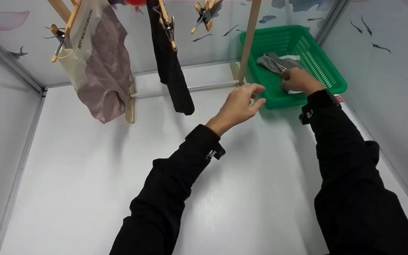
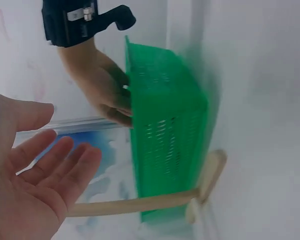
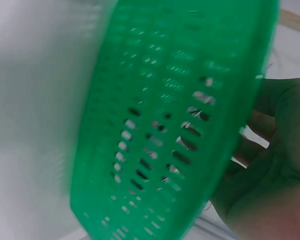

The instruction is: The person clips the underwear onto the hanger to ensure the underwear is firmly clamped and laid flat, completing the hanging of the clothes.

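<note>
A green plastic basket [image 1: 296,42] stands at the back right of the white table, with a grey garment [image 1: 273,62] and something white lying in it. My right hand [image 1: 289,80] reaches into the basket, its fingers curled down on the near end of the grey garment. The left wrist view shows this hand [image 2: 107,95] going behind the basket wall [image 2: 165,140]. In the right wrist view it [image 3: 270,170] is seen blurred through the mesh [image 3: 165,125]. My left hand [image 1: 259,95] hovers open just left of the basket's front corner, holding nothing, palm and straight fingers [image 2: 65,160] showing.
A wooden drying rack stands at the back, its upright post [image 1: 248,39] right beside the basket and a low bar [image 1: 186,88] near the table. A mauve and cream garment [image 1: 101,67] and a black one [image 1: 172,67] hang clipped from it. Walls close in on both sides.
</note>
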Available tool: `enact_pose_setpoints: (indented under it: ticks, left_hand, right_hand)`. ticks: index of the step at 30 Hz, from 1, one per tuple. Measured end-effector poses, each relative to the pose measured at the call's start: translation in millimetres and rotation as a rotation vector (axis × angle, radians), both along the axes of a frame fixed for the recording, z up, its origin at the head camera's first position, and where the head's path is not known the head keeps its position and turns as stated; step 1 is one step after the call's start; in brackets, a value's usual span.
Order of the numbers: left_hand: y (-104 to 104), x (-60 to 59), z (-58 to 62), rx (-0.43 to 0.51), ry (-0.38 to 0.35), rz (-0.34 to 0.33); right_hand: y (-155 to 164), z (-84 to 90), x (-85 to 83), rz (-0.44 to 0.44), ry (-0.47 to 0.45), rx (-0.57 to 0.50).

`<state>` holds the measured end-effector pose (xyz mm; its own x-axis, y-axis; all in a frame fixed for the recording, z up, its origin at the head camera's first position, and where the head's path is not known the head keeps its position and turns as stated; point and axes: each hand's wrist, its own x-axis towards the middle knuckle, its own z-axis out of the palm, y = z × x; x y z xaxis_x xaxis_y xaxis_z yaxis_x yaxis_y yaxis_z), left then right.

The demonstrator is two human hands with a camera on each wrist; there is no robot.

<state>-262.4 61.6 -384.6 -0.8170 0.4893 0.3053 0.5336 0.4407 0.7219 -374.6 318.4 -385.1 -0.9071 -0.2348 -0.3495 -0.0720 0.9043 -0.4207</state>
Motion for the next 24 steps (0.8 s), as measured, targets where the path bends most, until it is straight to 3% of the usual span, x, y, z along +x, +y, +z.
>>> enact_pose_setpoints:
  ticks: [6, 12, 15, 21, 24]
  left_hand:
    - [18, -10.1, -26.5, 0.102, -0.129, 0.007]
    - [28, -9.8, -34.1, 0.106, -0.115, 0.028]
    - [33, -6.8, -34.5, -0.018, -0.043, -0.005]
    - [46, 0.7, -37.4, -0.435, 0.263, -0.109]
    - [51, 2.2, -38.9, -0.531, 0.311, -0.127]
  right_hand:
    - [1, -14.8, 0.0, -0.100, 0.006, 0.085]
    - [0, -22.8, -0.2, -0.162, 0.042, 0.101]
    - [1, -26.3, 0.6, -0.171, 0.047, 0.138]
    - [5, -28.9, 4.0, -0.158, -0.007, 0.203]
    - [5, -26.2, 4.0, -0.140, -0.061, 0.225]
